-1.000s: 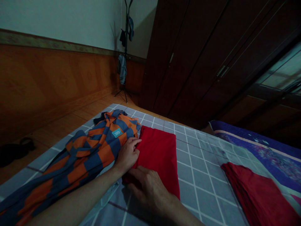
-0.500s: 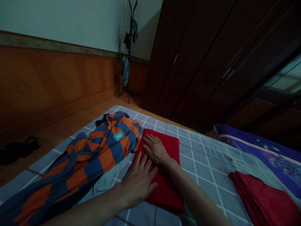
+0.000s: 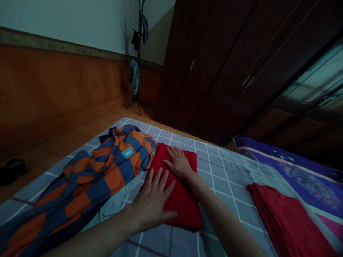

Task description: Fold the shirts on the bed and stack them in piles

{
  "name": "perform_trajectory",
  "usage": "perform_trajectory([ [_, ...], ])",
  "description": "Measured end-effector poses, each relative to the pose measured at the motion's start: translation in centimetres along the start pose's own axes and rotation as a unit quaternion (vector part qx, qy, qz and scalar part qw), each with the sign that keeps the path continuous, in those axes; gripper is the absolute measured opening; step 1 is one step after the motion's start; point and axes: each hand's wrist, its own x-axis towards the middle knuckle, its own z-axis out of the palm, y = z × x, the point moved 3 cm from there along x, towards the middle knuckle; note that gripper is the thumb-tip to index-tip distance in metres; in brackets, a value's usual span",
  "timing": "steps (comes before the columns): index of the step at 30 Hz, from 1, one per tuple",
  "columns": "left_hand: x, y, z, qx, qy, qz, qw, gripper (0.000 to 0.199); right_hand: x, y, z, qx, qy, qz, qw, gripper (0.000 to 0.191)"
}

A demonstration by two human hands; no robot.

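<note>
A folded red cloth garment [image 3: 184,210] lies flat on the bed, covered with a grey checked sheet [image 3: 214,157]. My left hand [image 3: 155,200] rests on its near left part, fingers spread. Higher up on the same garment lies my right hand [image 3: 178,162], palm down with the fingers stretched out. Just left of it is a crumpled orange and blue checked shirt [image 3: 115,175] with a light blue patch. Another folded red garment [image 3: 286,217] is at the right, apart from both hands.
A dark wardrobe [image 3: 209,67] stands beyond the bed. In the corner is a coat rack [image 3: 139,46] with hats and a cloth on it. A purple flowered mattress or cover [image 3: 289,164] is at the right. A dark object [image 3: 13,171] lies on the floor at left.
The view has turned slightly right, so things appear further left. My hands stay on the red garment; they have drawn a little apart, and the left fingers are more spread.
</note>
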Motion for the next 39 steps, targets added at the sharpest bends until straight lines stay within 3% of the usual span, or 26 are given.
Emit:
perform_trajectory([
  [3, 0.0, 0.2, -0.3, 0.004, -0.006, 0.004, 1.000, 0.087, -1.9, 2.7, -1.3, -0.022, 0.013, 0.069, 0.997, 0.071],
  [5, 0.0, 0.3, -0.5, 0.008, -0.010, 0.004, 1.000, 0.088, -3.4, 3.9, -1.7, -0.022, 0.024, 0.079, 0.996, 0.070],
  [8, 0.0, 0.3, -0.5, 0.015, -0.019, 0.007, 1.000, 0.090, -6.2, 4.8, -1.3, -0.006, 0.018, 0.060, 0.998, 0.066],
  [11, 0.0, 0.3, -0.4, 0.022, -0.019, 0.007, 1.000, 0.092, -9.6, 5.1, -1.6, 0.045, 0.049, 0.112, 0.991, 0.063],
  [13, 0.0, 0.2, -0.2, 0.027, -0.011, 0.008, 1.000, 0.091, -12.2, 4.1, -2.8, 0.103, 0.089, 0.126, 0.983, 0.057],
  [17, -0.1, 0.2, -0.2, 0.042, 0.011, 0.017, 0.999, 0.084, -17.6, -0.7, -5.2, 0.155, 0.109, 0.029, 0.981, 0.059],
  [20, -0.1, 0.2, -0.1, 0.052, 0.011, 0.018, 0.998, 0.083, -20.3, -3.5, -4.8, 0.122, 0.113, 0.004, 0.986, 0.067],
  [25, -0.1, 0.1, 0.3, 0.072, 0.028, 0.019, 0.997, 0.083, -20.7, -4.3, -2.1, 0.046, 0.142, 0.037, 0.988, 0.068],
  [28, -0.1, 0.0, 0.6, 0.080, 0.039, 0.022, 0.996, 0.083, -20.4, -3.9, -1.6, 0.012, 0.163, 0.064, 0.985, 0.068],
  [34, -0.1, 0.1, 0.4, 0.080, 0.013, 0.009, 0.997, 0.084, -21.5, -3.0, -1.6, 0.020, 0.138, 0.092, 0.986, 0.069],
  [39, 0.0, 0.3, 0.0, 0.066, -0.005, 0.005, 0.998, 0.085, -21.5, -3.4, -3.4, 0.097, 0.096, 0.061, 0.989, 0.067],
])
